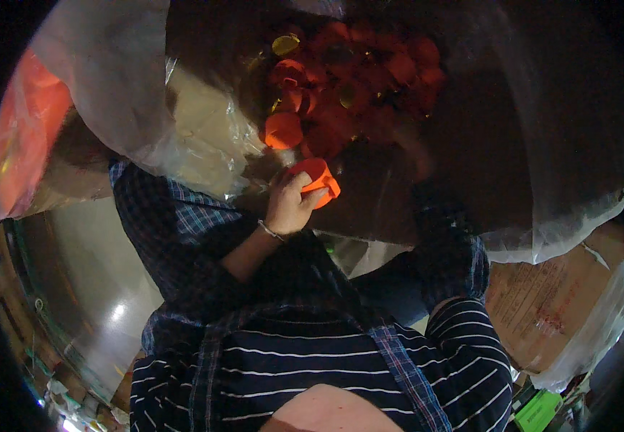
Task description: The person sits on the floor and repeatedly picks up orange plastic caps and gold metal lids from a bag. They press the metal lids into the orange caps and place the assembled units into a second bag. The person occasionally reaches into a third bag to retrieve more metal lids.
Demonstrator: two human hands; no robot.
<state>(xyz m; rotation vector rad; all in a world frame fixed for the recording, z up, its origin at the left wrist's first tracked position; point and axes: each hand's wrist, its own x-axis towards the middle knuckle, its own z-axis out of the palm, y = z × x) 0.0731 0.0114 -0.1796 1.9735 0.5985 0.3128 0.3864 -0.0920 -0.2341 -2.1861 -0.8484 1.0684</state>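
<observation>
My left hand [289, 205] is closed around a bright orange cup-shaped plastic piece [332, 189], with its thumb at the rim. Just beyond it lies a heap of similar orange-red pieces [326, 137], and a few yellow round parts [285, 45] show among them. Deep shadow covers most of the heap. On the right, my right hand [414, 150] reaches toward the heap's near right side; it is dark and smeared, so its fingers cannot be made out.
Clear plastic sheeting [215, 137] lines the work area on the left, and more sheeting [542, 230] hangs over the right edge. A brown cardboard box [550, 302] stands at the lower right, near a green object [539, 410]. Orange material [27, 137] shows through plastic at far left.
</observation>
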